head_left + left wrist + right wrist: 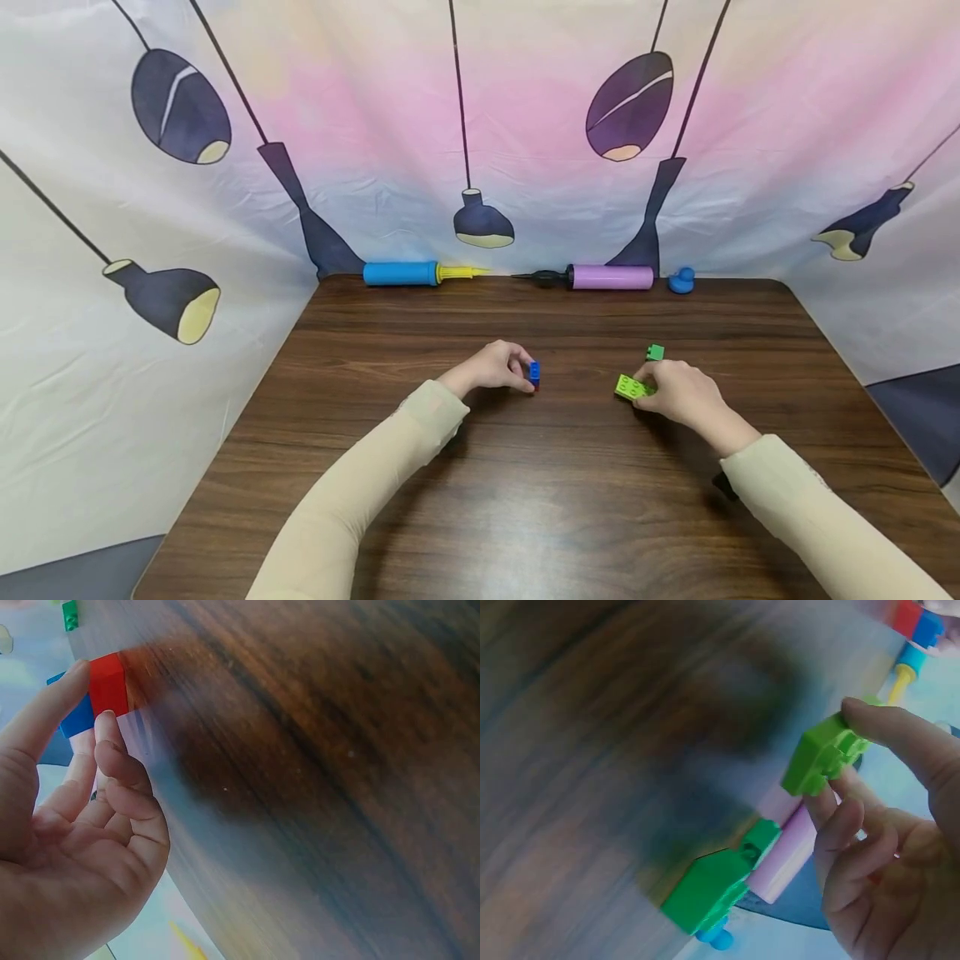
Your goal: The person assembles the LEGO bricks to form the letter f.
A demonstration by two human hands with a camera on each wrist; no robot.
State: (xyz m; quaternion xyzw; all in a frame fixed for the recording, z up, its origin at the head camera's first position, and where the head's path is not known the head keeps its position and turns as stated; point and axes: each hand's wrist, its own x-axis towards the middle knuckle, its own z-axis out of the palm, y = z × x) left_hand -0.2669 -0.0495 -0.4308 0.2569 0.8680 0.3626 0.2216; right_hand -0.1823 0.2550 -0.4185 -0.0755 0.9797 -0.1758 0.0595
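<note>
Your left hand [495,367] pinches a blue block [535,372] on a red block [109,686]
Your right hand [681,393] pinches a lime block [628,387] near a green block [656,352].

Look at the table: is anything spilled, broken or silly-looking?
Nothing stands out. I see no spill or break. The blue pump and purple pump lie along the far edge of the table. The left fingers hold a blue brick and red brick; the right fingers hold a lime brick.
</note>
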